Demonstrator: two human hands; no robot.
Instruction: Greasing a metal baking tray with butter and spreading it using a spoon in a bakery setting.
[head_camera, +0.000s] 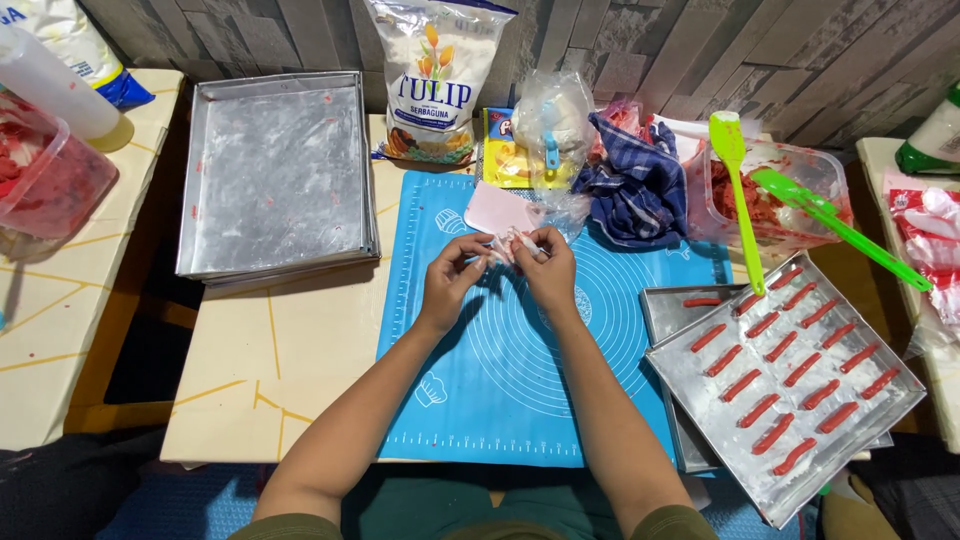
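Rolling a small piece of pale dough with red streaks (512, 243) between the fingertips of both hands, above the far edge of the blue silicone baking mat (520, 380).

Left hand (452, 278): fingers curled narrow, thumb and forefinger pinched on the left end of the piece. Right hand (548, 266): likewise closed narrow, fingertips pinched on the right end. Piece held clear of the mat, between the two hands; exact shape too small to tell.

Advice for the step, as judgement: keep pressure light and even at both ends; aim for the same length and thickness as the red sticks (790, 370) already laid in rows on the metal tray (905, 405) at right; work over the mat, not over the bare counter (270, 370).

Nearby: pink scraper (497, 210) just beyond the hands; empty metal trays stacked (275, 170) at left; flour bag (435, 80) against the wall; blue checked cloth (635, 185); clear tub of red filling (800, 195) with two green spatulas (740, 190).
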